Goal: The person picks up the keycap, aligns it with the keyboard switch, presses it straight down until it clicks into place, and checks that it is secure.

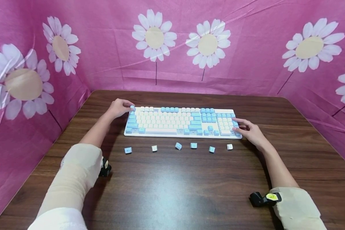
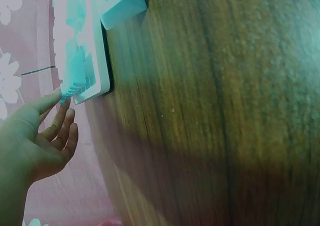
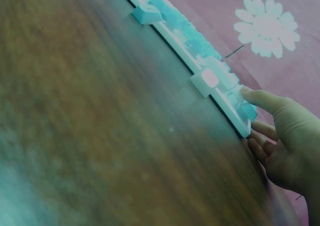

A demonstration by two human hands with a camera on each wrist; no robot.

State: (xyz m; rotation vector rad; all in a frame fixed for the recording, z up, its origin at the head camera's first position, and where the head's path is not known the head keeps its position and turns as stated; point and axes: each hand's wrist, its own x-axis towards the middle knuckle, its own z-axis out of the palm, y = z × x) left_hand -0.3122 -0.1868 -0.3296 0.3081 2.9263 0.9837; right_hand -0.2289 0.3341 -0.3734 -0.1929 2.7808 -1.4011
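A white keyboard [image 1: 172, 134] with white and light-blue keycaps lies flat across the table. At its far left corner my left hand [image 1: 119, 108] pinches a blue keycap [image 1: 132, 108] between thumb and index finger. The left wrist view shows the other fingers of this left hand [image 2: 42, 141] loosely curled below the corner. My right hand [image 1: 250, 132] grips the keyboard's right end. Its thumb [image 3: 262, 99] lies over the keys near the front corner, and the fingers reach along the side edge. A few spots among the keys show bare switches.
Several loose keycaps lie in a row in front of the keyboard, among them a blue one [image 1: 128, 150], a white one [image 1: 154, 148] and another white one [image 1: 229, 146]. The brown wooden table [image 1: 172, 185] meets a pink flowered cloth [image 1: 178, 78] behind and at both sides.
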